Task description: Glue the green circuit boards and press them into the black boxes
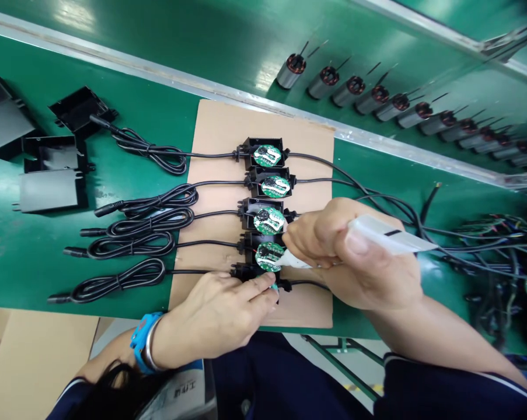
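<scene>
My right hand [355, 251] is closed around a white squeeze tube [388, 234]. The tube's narrow white nozzle [292, 259] touches or nearly touches the right edge of a round green circuit board [268, 256], which bears white paste and sits on an open black plastic box. My left hand [228, 312] has its fingers curled over the nearest black box [244, 271], covering most of it and its board. Beyond them, more boards with white patches, such as this circuit board [275, 186], sit on black boxes in a column.
A cardboard sheet [219, 125] lies under the boxes on the green table [158, 111]. Coiled black cables [118, 280] run leftward, and loose wires [495, 233] gather at right. Empty black boxes [53, 189] stand at left. Several metal motor parts [292, 71] line the back ledge.
</scene>
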### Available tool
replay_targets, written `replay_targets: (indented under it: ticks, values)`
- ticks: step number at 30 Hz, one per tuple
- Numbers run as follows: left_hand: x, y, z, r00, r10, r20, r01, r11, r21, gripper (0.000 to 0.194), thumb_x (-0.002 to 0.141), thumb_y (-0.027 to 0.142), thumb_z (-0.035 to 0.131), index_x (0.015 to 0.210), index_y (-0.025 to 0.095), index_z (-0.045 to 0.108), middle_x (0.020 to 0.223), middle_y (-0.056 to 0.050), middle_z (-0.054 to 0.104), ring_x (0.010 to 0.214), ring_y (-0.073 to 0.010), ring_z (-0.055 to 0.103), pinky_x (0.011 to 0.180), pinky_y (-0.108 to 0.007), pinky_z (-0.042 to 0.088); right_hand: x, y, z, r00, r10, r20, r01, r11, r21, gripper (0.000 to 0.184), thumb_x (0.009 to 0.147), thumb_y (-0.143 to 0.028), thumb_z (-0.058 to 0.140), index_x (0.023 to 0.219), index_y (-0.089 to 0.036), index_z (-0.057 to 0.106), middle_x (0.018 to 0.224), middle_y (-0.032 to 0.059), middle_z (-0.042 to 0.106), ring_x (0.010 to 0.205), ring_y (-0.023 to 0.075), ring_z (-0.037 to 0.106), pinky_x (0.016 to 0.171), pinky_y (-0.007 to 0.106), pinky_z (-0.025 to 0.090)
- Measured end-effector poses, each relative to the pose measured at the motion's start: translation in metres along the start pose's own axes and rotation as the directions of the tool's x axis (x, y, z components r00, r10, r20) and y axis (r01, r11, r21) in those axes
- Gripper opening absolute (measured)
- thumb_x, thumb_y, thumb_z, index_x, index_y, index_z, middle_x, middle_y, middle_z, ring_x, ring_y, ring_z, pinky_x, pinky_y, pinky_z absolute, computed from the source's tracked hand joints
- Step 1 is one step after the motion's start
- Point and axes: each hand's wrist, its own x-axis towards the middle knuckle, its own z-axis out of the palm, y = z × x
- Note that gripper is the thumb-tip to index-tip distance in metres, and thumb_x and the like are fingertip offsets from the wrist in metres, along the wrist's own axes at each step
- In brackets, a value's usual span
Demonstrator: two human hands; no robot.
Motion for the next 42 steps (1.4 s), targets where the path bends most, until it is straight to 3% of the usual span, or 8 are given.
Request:
replay_targets:
  ticks: [10,25,28,32,35,38,42]
  values:
    - [0.000,-0.002,0.001,1.000,-0.010,-0.016,0.009,1.000,-0.007,0.026,0.092,0.019,0.060,0.117,0.020,0.066,0.130,0.002,0.067,0.075,-0.0147,0.071,0.063,-0.032,0.057,0.001,-0.007,-0.010,0.998,0.001,-0.067,0.000,1.000,0.014,0.032,0.090,-0.032,0.058,0.064,-0.019,0.043,0.053,-0.0048,0.029,0.045,0.0086,0.027,0.044,0.028,0.019]
    - [0.000,-0.001,0.001,0.999,-0.008,-0.041,0.008,1.000,-0.001,0.024,0.092,0.018,0.060,0.115,0.019,0.065,0.128,0.002,0.069,0.078,-0.0134,0.070,0.066,-0.031,0.054,0.014,0.009,-0.012,0.999,-0.041,-0.002,0.041,0.999,0.035,0.025,0.091,-0.031,0.058,0.069,-0.021,0.050,0.055,-0.0045,0.031,0.045,0.0088,0.026,0.042,0.027,0.020]
    - [-0.005,0.004,0.002,0.995,0.004,-0.097,-0.007,1.000,-0.026,0.023,0.091,0.017,0.062,0.114,0.019,0.065,0.121,0.001,0.072,0.076,-0.0128,0.068,0.065,-0.030,0.052,0.012,0.004,-0.015,0.997,-0.070,-0.012,0.070,0.997,0.026,0.025,0.090,-0.031,0.061,0.069,-0.021,0.052,0.053,-0.0044,0.031,0.044,0.0093,0.028,0.043,0.028,0.020]
    - [-0.017,0.013,0.012,0.948,-0.127,-0.292,0.092,0.987,-0.131,0.029,0.087,0.022,0.068,0.115,0.019,0.061,0.102,-0.002,0.075,0.085,-0.0166,0.067,0.075,-0.032,0.051,-0.006,-0.018,-0.009,0.992,-0.068,-0.107,0.071,0.997,0.031,0.032,0.089,-0.034,0.065,0.065,-0.020,0.049,0.052,-0.0048,0.028,0.043,0.0084,0.028,0.044,0.028,0.023]
    - [-0.026,0.019,0.024,0.882,-0.259,-0.394,0.230,0.966,-0.121,0.047,0.084,0.030,0.072,0.125,0.015,0.053,0.105,-0.009,0.073,0.096,-0.0221,0.066,0.084,-0.037,0.051,-0.026,-0.028,0.005,0.992,-0.019,-0.124,0.024,0.999,0.039,0.043,0.091,-0.038,0.064,0.062,-0.019,0.038,0.053,-0.0055,0.023,0.044,0.0073,0.024,0.045,0.028,0.024]
    - [-0.029,0.021,0.032,0.860,-0.312,-0.403,0.310,0.948,-0.073,0.057,0.082,0.036,0.072,0.129,0.013,0.050,0.108,-0.012,0.070,0.103,-0.0266,0.063,0.090,-0.041,0.048,-0.039,-0.020,0.017,0.997,0.007,-0.073,-0.001,0.996,0.091,0.041,0.092,-0.040,0.061,0.066,-0.019,0.037,0.054,-0.0054,0.024,0.046,0.0082,0.025,0.048,0.028,0.025]
    - [-0.028,0.020,0.037,0.864,-0.306,-0.399,0.313,0.948,-0.048,0.059,0.083,0.035,0.071,0.132,0.014,0.047,0.109,-0.011,0.070,0.104,-0.0279,0.062,0.093,-0.043,0.045,-0.041,0.005,0.025,0.999,-0.049,0.020,0.046,0.991,0.123,0.032,0.092,-0.037,0.057,0.068,-0.021,0.042,0.054,-0.0042,0.029,0.047,0.0096,0.028,0.048,0.028,0.025]
